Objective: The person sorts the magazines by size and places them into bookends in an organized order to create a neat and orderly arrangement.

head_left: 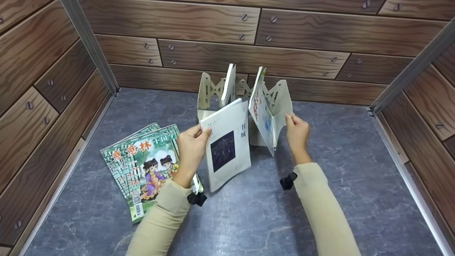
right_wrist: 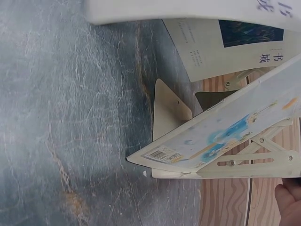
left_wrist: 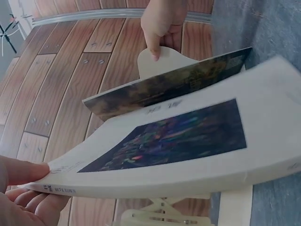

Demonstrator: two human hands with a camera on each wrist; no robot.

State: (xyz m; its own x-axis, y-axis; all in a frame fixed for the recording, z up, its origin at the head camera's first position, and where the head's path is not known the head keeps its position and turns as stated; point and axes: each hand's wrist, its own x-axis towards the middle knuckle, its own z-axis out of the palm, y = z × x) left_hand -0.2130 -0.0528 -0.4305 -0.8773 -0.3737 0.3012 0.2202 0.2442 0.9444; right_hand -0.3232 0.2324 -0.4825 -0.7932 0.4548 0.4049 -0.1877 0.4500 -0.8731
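My left hand (head_left: 192, 149) grips a white magazine (head_left: 231, 167) by its upper left edge, thumb on the cover. A dark picture fills part of that cover, and the magazine is raised in front of an expandable cream bookend (head_left: 283, 101). My right hand (head_left: 298, 133) pinches the outer edge of the bookend's right end plate. Inside the bookend another white magazine (head_left: 228, 87) stands toward the left. A magazine with a colourful back cover (right_wrist: 221, 141) leans near the right plate. In the left wrist view the held magazine (left_wrist: 268, 155) crosses in front of the bookend.
Green-covered magazines (head_left: 156, 181) lie fanned in a pile on the grey marbled surface (head_left: 249, 217) to the left. Wood-patterned walls (head_left: 213, 25) with metal corner strips (head_left: 90, 46) enclose the back and sides. The bookend stands near the back wall.
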